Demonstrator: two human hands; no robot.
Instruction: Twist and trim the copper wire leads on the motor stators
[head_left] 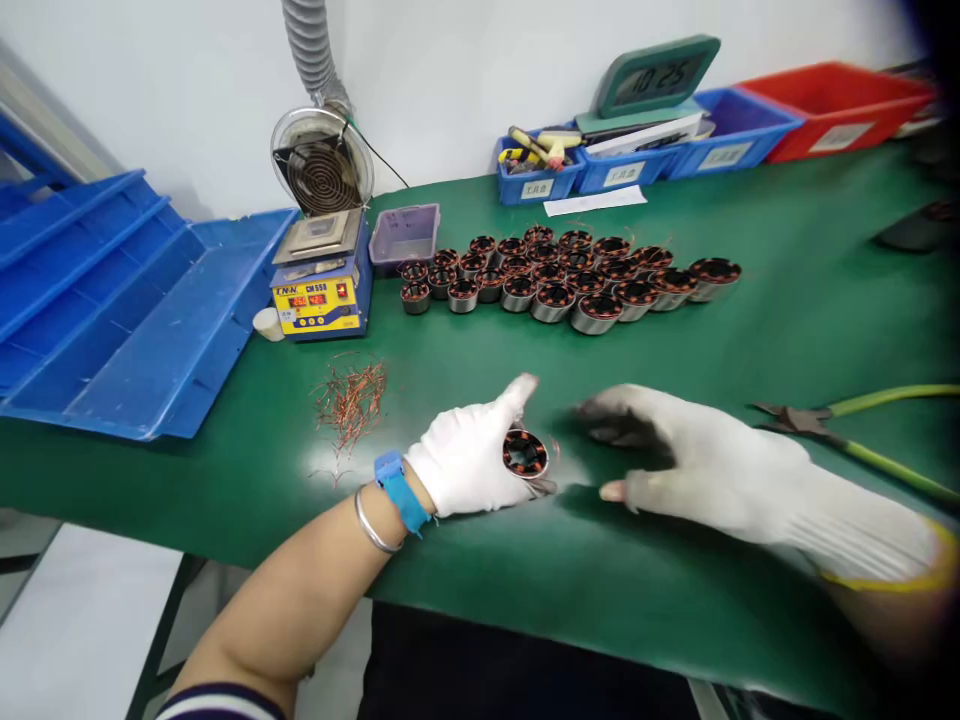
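Observation:
My left hand (480,455), in a white glove with a blue wristband, is wrapped round a motor stator (526,453) with copper windings. The stator rests low over the green table, its open top facing up and a thin wire end showing at its right. To the right, my gloved right hand (675,455) is spread with nothing in it, thumb apart from the fingers and its bare thumb tip showing. Cutting pliers (806,420) with green handles lie right of that hand. Beyond both hands stand several more stators (555,298) in rows.
Copper wire scraps (352,405) lie left of my left hand. Behind them are a yellow-and-blue solder pot (322,305), a fume fan (322,165) and a purple tray (405,238). Blue bins (112,320) stand far left. Tool boxes (540,185), a clock (660,78) and a red bin (840,105) line the back.

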